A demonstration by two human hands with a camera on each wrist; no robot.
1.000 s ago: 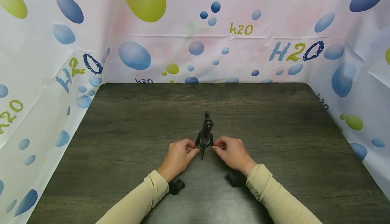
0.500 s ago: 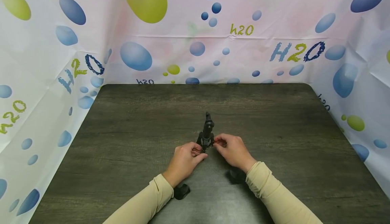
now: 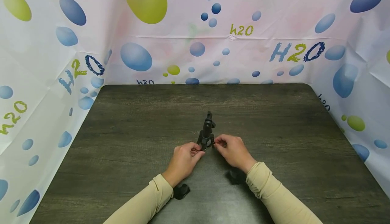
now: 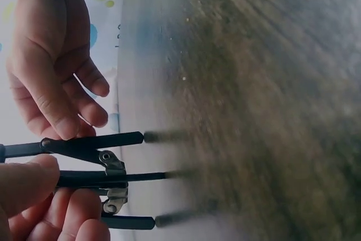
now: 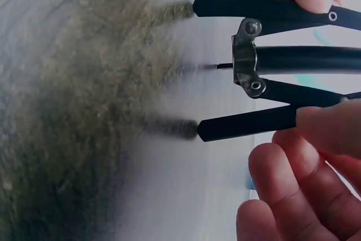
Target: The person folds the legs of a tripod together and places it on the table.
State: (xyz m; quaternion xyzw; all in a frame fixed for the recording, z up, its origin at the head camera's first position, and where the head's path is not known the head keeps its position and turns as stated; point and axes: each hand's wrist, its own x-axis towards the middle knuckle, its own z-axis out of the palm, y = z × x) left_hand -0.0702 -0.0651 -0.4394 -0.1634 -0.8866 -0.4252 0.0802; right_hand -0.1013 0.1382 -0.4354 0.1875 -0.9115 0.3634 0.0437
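Note:
A small black tripod [image 3: 207, 129] stands upright at the middle of the table, its legs [image 5: 248, 122] partly spread and joined by a metal bracket [image 5: 245, 57]. My left hand [image 3: 183, 159] is at its near left side, pinching a leg between thumb and fingers, as the left wrist view shows with the thumb [image 4: 31, 182] against it. On the near right side my right hand [image 3: 234, 152] pinches another leg, its thumb [image 5: 330, 131] lying along the leg in the right wrist view. In the head view, fingers partly hide the lower legs.
The dark wood-grain table [image 3: 137, 115] is enclosed at the back and sides by a white curtain [image 3: 170, 24] with blue and green spots. Dark wrist cameras show under the left wrist [image 3: 181, 191] and the right wrist [image 3: 236, 176].
My left hand has moved right and a little nearer, from the tripod's left side to its near leg. That leg no longer points out toward me in plain sight. The right hand has barely moved.

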